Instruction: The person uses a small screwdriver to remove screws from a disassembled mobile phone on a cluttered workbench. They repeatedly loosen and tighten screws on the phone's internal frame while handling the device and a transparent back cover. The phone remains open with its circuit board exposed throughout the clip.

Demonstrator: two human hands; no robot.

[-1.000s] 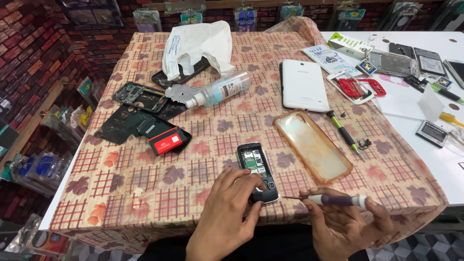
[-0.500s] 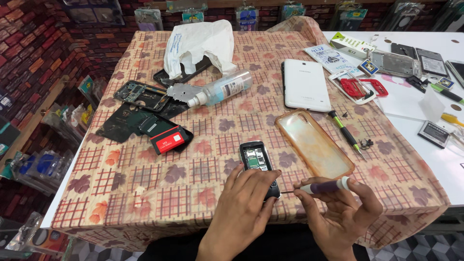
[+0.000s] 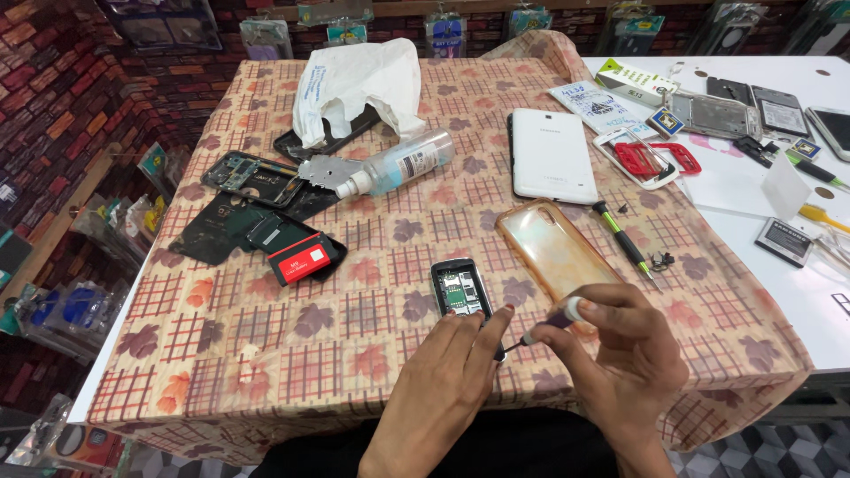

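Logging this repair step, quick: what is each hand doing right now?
Left hand: open, fingers pressing on the small opened phone.
Right hand: closed around a screwdriver.

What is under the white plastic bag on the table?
A dark flat phone part sticks out from under the white plastic bag, resting on the checked tablecloth. The bag covers the rest of it.

I sit at a table (image 3: 266, 354) under a checked leaf-print cloth (image 3: 372, 257). A white table (image 3: 735, 186) adjoins on the right. Brick-pattern wall (image 3: 53, 97) left and far; patterned tile floor (image 3: 779, 447) near right. Even light.
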